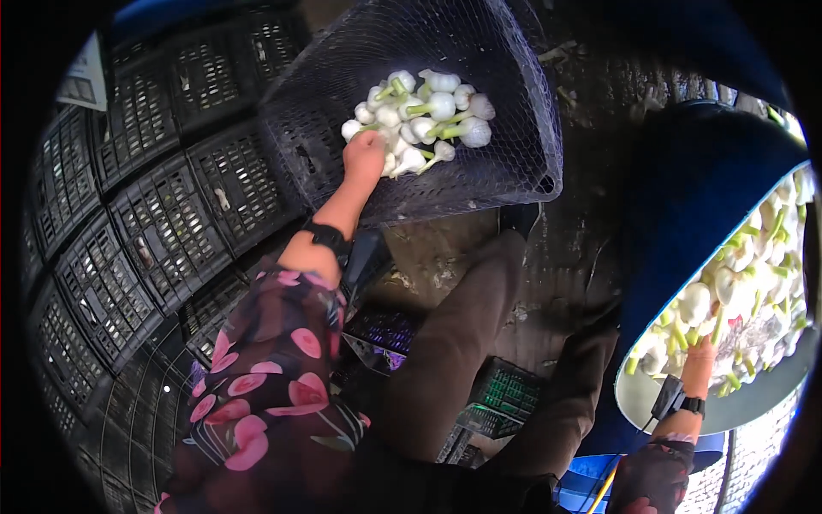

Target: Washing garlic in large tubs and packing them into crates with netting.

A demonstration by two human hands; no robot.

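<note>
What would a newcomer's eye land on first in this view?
Probably the white garlic bulbs heaped in the dark mesh-lined crate at top centre, with the left hand pressed against them. Next, the blue tub at right, full of more bulbs, where the right hand reaches in.

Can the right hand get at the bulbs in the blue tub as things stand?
Probably yes: the right hand already lies among the white bulbs in the blue tub, whose open top leaves the way free.
</note>
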